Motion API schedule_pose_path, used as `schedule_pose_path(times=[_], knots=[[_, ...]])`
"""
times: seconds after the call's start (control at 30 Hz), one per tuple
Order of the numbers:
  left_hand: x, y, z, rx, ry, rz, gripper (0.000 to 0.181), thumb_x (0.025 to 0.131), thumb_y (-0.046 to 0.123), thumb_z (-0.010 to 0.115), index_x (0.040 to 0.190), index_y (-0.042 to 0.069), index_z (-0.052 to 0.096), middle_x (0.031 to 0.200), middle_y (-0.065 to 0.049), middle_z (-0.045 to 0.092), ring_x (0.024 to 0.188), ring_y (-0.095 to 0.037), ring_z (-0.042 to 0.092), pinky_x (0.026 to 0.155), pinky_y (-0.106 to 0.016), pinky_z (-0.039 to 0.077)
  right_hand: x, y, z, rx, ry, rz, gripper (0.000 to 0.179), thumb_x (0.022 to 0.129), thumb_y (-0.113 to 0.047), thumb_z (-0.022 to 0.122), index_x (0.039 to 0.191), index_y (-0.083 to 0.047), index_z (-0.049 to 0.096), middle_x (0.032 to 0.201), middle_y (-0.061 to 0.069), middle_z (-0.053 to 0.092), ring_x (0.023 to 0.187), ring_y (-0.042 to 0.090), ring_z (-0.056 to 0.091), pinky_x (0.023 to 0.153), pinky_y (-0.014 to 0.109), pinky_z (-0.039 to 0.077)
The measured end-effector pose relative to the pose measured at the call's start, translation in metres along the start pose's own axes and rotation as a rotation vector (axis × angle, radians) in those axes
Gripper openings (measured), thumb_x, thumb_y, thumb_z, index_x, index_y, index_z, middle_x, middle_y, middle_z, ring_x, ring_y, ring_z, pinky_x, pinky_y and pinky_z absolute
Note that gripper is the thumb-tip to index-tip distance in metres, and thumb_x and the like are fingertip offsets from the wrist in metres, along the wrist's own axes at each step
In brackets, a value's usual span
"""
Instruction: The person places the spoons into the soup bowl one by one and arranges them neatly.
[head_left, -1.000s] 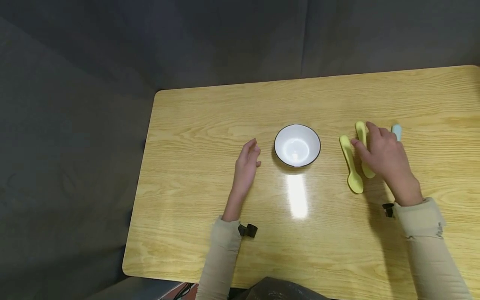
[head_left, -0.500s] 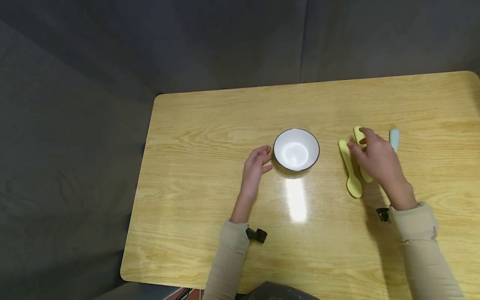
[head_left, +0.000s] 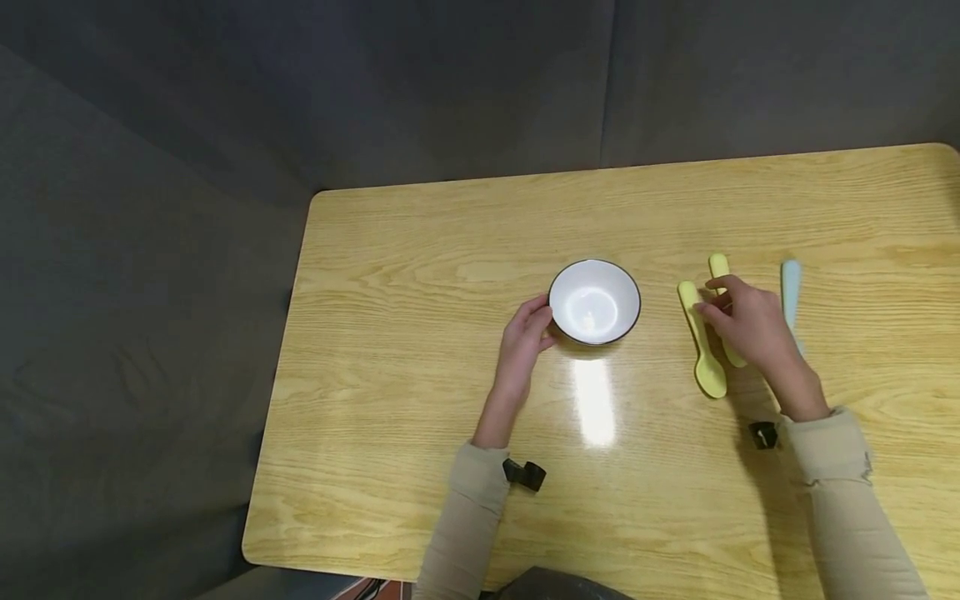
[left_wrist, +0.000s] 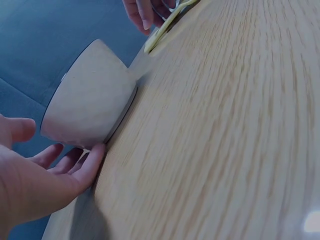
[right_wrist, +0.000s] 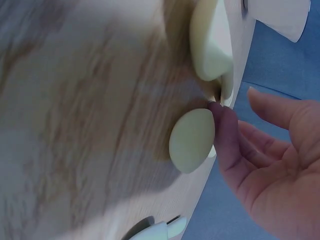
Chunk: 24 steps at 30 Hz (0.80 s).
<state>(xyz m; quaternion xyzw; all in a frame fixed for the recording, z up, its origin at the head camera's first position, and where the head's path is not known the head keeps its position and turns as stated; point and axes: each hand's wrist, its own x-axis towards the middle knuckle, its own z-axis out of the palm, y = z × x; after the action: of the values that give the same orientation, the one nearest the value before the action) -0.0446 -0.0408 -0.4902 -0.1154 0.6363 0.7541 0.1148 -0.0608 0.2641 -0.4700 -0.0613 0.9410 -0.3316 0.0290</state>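
Observation:
A white bowl with a dark rim stands upright on the table. My left hand is at its left side, fingers loosely bent; in the left wrist view the fingertips touch the bowl's lower wall, and the thumb stands apart from it. Over two yellow spoons is my right hand, with thumb and fingers apart. The left spoon lies by the thumb; the other spoon is partly hidden under the hand. In the right wrist view the fingers come down beside that spoon's bowl; contact is unclear.
A light blue utensil lies right of my right hand, its near end partly hidden by the wrist. The wooden table has its left and back edges against dark curtains.
My left hand has moved right, from apart to touching the bowl. My right hand has shifted slightly left and nearer me, showing more of the blue utensil. Bowl and spoons stay put.

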Motion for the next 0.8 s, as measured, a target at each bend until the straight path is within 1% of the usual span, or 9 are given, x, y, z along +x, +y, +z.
schedule_pose_path(times=[0.07,0.13,0.2,0.3,0.37,0.4,0.47,0.67,0.8], knots=[[0.001,-0.001,0.002,0.001,0.003,0.003,0.041,0.105,0.019,0.056,0.141,0.0,0.058,0.134,-0.012,0.064,0.111,-0.018,0.062,0.094,-0.037,0.056,-0.001,-0.001,0.0,0.005,-0.015,0.016,0.038,0.098,-0.008,0.07,0.124,0.017,0.058,0.095,0.032,0.071,0.083,0.047,0.071,0.07,0.051,0.053],[0.003,-0.001,0.003,-0.006,0.007,0.009,0.042,0.104,0.018,0.058,0.142,0.0,0.057,0.136,-0.012,0.063,0.116,-0.018,0.062,0.099,-0.034,0.053,-0.001,-0.002,0.0,0.011,-0.042,0.029,0.041,0.097,-0.009,0.072,0.125,0.017,0.057,0.093,0.031,0.072,0.082,0.046,0.071,0.07,0.052,0.054],[0.004,-0.002,0.005,-0.026,0.012,0.017,0.043,0.103,0.016,0.058,0.144,0.0,0.056,0.14,-0.013,0.061,0.125,-0.02,0.059,0.104,-0.032,0.051,-0.001,-0.004,-0.001,0.011,-0.086,0.049,0.044,0.096,-0.01,0.074,0.124,0.017,0.056,0.087,0.027,0.072,0.076,0.04,0.069,0.069,0.046,0.052],[0.006,-0.004,0.007,-0.077,0.014,0.032,0.045,0.102,0.011,0.059,0.144,-0.003,0.054,0.144,-0.016,0.057,0.134,-0.022,0.054,0.111,-0.032,0.046,-0.001,-0.005,-0.002,0.046,-0.179,0.1,0.045,0.095,-0.01,0.075,0.123,0.017,0.054,0.081,0.02,0.071,0.065,0.027,0.066,0.061,0.036,0.052],[0.006,-0.006,0.007,-0.109,0.014,0.039,0.045,0.102,0.01,0.059,0.144,-0.004,0.054,0.144,-0.017,0.057,0.135,-0.025,0.053,0.112,-0.034,0.046,0.0,-0.006,-0.002,0.068,-0.232,0.136,0.044,0.096,-0.009,0.074,0.122,0.017,0.052,0.081,0.018,0.071,0.06,0.019,0.064,0.056,0.028,0.049],[0.006,-0.006,0.007,-0.123,0.011,0.042,0.045,0.102,0.009,0.058,0.144,-0.005,0.053,0.145,-0.018,0.056,0.136,-0.025,0.053,0.112,-0.035,0.046,0.0,-0.006,-0.002,0.081,-0.25,0.149,0.043,0.096,-0.009,0.073,0.122,0.017,0.05,0.081,0.018,0.071,0.057,0.017,0.063,0.053,0.026,0.049],[0.006,-0.008,0.007,-0.141,0.004,0.047,0.045,0.102,0.009,0.058,0.144,-0.005,0.053,0.146,-0.019,0.055,0.136,-0.026,0.052,0.113,-0.036,0.045,0.001,-0.007,-0.002,0.098,-0.267,0.168,0.042,0.096,-0.007,0.073,0.121,0.017,0.05,0.084,0.02,0.071,0.056,0.015,0.064,0.05,0.024,0.049],[0.006,-0.012,0.007,-0.154,-0.012,0.05,0.047,0.103,0.012,0.058,0.146,-0.006,0.05,0.148,-0.018,0.053,0.139,-0.025,0.05,0.116,-0.035,0.042,0.001,-0.009,0.001,0.12,-0.279,0.19,0.036,0.095,-0.008,0.073,0.115,0.013,0.052,0.083,0.018,0.072,0.056,0.015,0.063,0.049,0.024,0.049],[0.006,-0.015,0.006,-0.143,-0.009,0.048,0.047,0.104,0.016,0.057,0.146,-0.004,0.05,0.149,-0.016,0.053,0.14,-0.023,0.048,0.117,-0.032,0.039,0.002,-0.009,0.005,0.105,-0.269,0.165,0.034,0.095,-0.008,0.073,0.113,0.013,0.054,0.085,0.02,0.071,0.062,0.015,0.062,0.053,0.025,0.05]])
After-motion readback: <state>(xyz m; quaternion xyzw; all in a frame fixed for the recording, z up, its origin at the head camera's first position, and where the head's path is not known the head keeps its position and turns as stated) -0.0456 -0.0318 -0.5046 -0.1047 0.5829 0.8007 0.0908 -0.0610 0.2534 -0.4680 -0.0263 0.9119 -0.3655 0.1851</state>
